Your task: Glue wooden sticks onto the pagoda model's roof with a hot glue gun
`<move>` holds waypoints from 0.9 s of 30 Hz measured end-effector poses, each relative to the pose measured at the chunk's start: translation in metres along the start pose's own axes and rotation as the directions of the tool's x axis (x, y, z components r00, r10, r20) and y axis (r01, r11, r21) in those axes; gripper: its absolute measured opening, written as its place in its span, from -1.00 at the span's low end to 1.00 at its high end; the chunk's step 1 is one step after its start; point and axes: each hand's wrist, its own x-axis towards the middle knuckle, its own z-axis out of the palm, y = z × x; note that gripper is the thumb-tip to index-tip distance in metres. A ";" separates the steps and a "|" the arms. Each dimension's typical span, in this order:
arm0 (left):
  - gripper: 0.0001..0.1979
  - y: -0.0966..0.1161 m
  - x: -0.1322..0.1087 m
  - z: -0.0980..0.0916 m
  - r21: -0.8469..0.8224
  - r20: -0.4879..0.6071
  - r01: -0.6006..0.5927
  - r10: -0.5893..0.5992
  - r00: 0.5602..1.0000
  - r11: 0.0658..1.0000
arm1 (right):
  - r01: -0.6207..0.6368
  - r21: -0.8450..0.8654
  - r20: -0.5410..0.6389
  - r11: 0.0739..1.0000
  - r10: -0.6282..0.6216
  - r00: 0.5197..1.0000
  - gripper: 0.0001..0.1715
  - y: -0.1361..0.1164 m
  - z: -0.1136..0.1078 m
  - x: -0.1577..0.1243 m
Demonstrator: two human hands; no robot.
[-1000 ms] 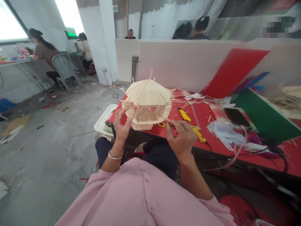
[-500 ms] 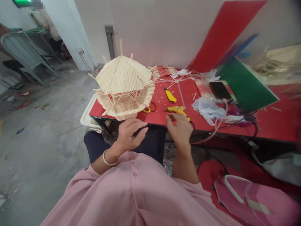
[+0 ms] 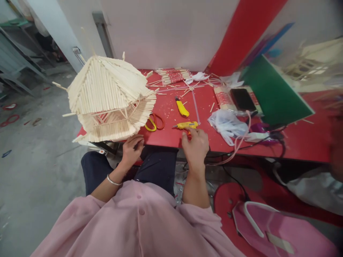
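Note:
A stick-built house model point(image 3: 107, 89) with a layered, many-sided roof stands at the table's left end. My left hand point(image 3: 132, 151) is by its lower front edge, fingers loosely bent and thumb apart, holding nothing that I can see; whether the fingertips touch the model is unclear. Over a yellow glue gun point(image 3: 187, 125) reaches my right hand point(image 3: 195, 144), thumb and fingers spread around its handle, which is partly hidden. Scissors point(image 3: 154, 122) with yellow and red handles lie between the model and the glue gun. Behind the glue gun rests a yellow utility knife point(image 3: 182, 107).
On the red table point(image 3: 166, 137) are stick packets point(image 3: 174, 75), loose sticks, a plastic bag point(image 3: 227, 123), a phone point(image 3: 242, 99) and cables. A green board point(image 3: 278, 92) leans at the right. A red stool point(image 3: 222, 196) stands below.
My right hand has moved forward onto the glue gun. My left hand has shifted closer to the model's lower edge. The view has swung, so the model appears larger and farther left.

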 end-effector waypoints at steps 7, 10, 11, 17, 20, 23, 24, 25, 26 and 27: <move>-0.82 -0.037 0.021 -0.024 0.067 -0.109 0.063 -0.056 0.993 0.996 | 0.105 0.032 0.301 0.994 -0.110 0.947 -0.62 -0.017 -0.016 0.051; -0.80 -0.039 0.027 -0.031 0.053 -0.153 0.029 -0.020 0.988 0.998 | 0.196 -0.007 0.520 0.981 -0.164 0.838 -0.59 -0.016 -0.024 0.081; -0.80 -0.034 0.028 -0.031 0.044 -0.158 0.025 -0.017 0.987 0.999 | 0.221 -0.004 0.589 0.975 -0.176 0.789 -0.59 -0.014 -0.026 0.092; -0.83 0.023 0.057 -0.005 -0.056 0.042 0.088 -0.086 0.995 0.995 | 0.318 -0.065 0.765 0.946 -0.158 0.625 -0.61 0.014 -0.011 0.167; -0.83 0.034 0.095 0.031 -0.201 0.070 0.094 -0.081 0.994 0.975 | 0.365 -0.115 0.797 0.924 -0.133 0.589 -0.63 0.023 0.014 0.211; -0.86 0.030 0.133 0.072 -0.350 0.098 0.191 -0.167 0.981 0.917 | 0.388 -0.176 0.799 0.905 -0.099 0.593 -0.65 0.027 0.042 0.252; -0.86 0.028 0.144 0.084 -0.408 0.104 0.268 -0.247 0.963 0.873 | 0.391 -0.196 0.789 0.899 -0.092 0.607 -0.65 0.029 0.051 0.265; -0.87 0.025 0.152 0.095 -0.462 0.119 0.342 -0.325 0.938 0.819 | 0.393 -0.212 0.776 0.895 -0.090 0.624 -0.65 0.030 0.059 0.276; -0.87 0.022 0.159 0.103 -0.509 0.134 0.406 -0.396 0.909 0.759 | 0.394 -0.221 0.761 0.892 -0.094 0.641 -0.64 0.030 0.067 0.287; -0.87 0.020 0.163 0.110 -0.552 0.145 0.457 -0.459 0.877 0.698 | 0.395 -0.226 0.747 0.890 -0.102 0.657 -0.63 0.031 0.075 0.297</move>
